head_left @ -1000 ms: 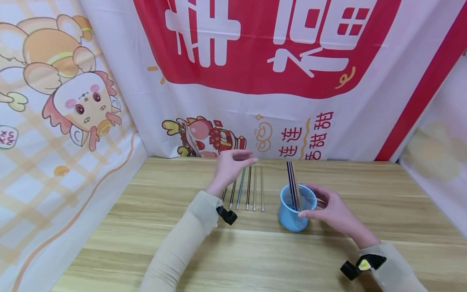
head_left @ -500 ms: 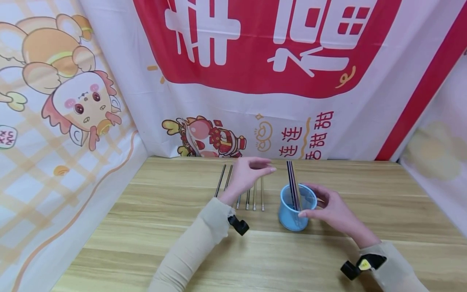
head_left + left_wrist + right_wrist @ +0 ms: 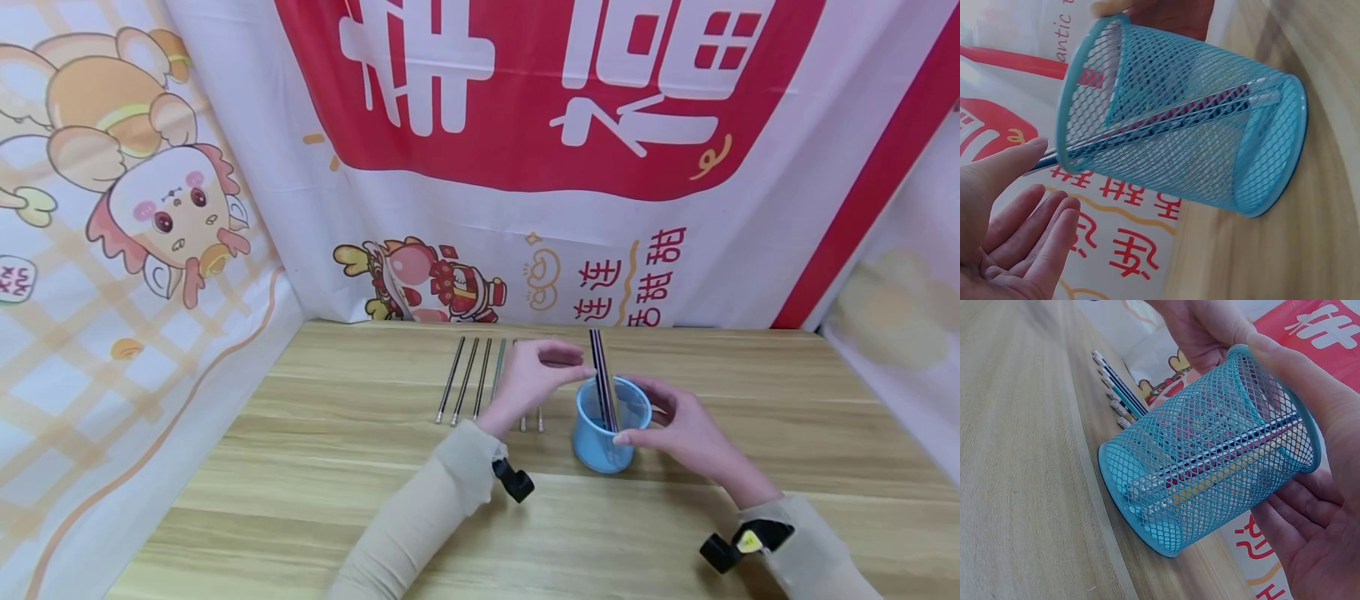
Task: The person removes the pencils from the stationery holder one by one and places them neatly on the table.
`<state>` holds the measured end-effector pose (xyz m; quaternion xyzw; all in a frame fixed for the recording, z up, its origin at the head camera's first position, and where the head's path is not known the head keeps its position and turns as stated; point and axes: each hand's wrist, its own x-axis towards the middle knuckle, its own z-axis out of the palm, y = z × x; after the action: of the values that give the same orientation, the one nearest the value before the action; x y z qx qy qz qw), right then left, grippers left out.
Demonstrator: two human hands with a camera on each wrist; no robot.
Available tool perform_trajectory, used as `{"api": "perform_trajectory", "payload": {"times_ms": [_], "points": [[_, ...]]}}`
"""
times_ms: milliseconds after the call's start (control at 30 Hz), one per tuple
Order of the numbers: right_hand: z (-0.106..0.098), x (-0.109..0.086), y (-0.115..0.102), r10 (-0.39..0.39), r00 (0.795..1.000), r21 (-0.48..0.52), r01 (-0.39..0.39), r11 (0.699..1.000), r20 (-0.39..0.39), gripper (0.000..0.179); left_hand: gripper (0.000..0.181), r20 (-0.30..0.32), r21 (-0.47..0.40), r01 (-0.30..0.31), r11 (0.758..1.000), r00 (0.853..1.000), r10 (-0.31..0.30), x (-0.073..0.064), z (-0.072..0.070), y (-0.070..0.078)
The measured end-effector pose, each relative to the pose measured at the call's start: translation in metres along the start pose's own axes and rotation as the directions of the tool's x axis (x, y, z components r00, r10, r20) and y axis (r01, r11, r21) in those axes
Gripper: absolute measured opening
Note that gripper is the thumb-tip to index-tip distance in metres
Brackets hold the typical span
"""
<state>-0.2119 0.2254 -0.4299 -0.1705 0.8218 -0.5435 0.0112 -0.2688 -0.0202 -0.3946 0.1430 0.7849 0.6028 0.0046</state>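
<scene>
My right hand (image 3: 686,433) grips a light blue mesh pencil cup (image 3: 602,456), which stands upright on the table. In the right wrist view the thumb lies at the rim while the fingers curl round the far side. Several pencils (image 3: 597,358), dark ones and a yellowish one, lean inside the cup and stick out above it. Beside their upper ends is my left hand (image 3: 528,383). The left wrist view shows its thumb (image 3: 1010,162) close to the pencils at the rim, its fingers apart from them; whether the thumb touches cannot be told.
Several pencils (image 3: 465,379) lie side by side left of the cup, erasers towards me; the left hand and wrist partly cover the row. The wooden table (image 3: 300,458) ends at a printed cloth (image 3: 750,250) behind, with another printed cloth (image 3: 217,350) along the left.
My left hand has moved right and slightly nearer, from above the pencil row to the pencils in the cup. The right hand and cup stay put.
</scene>
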Motion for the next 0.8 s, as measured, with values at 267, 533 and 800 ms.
{"api": "perform_trajectory", "payload": {"times_ms": [267,533,800], "points": [[0.001,0.0,0.0,0.001,1.0,0.011,-0.001,1.0,0.002,0.075,0.037,0.015,-0.035,-0.018,0.999,1.0,0.018,-0.002,0.012,-0.006],[0.0,0.0,0.0,-0.005,1.0,0.027,0.005,1.0,0.005,0.075,0.029,-0.022,-0.02,-0.044,0.999,0.999,0.044,-0.001,0.019,-0.009],[0.0,0.0,0.0,0.004,1.0,0.021,-0.004,1.0,0.004,0.076,0.025,-0.066,-0.014,-0.038,0.999,0.997,0.037,-0.001,0.021,-0.008]]}}
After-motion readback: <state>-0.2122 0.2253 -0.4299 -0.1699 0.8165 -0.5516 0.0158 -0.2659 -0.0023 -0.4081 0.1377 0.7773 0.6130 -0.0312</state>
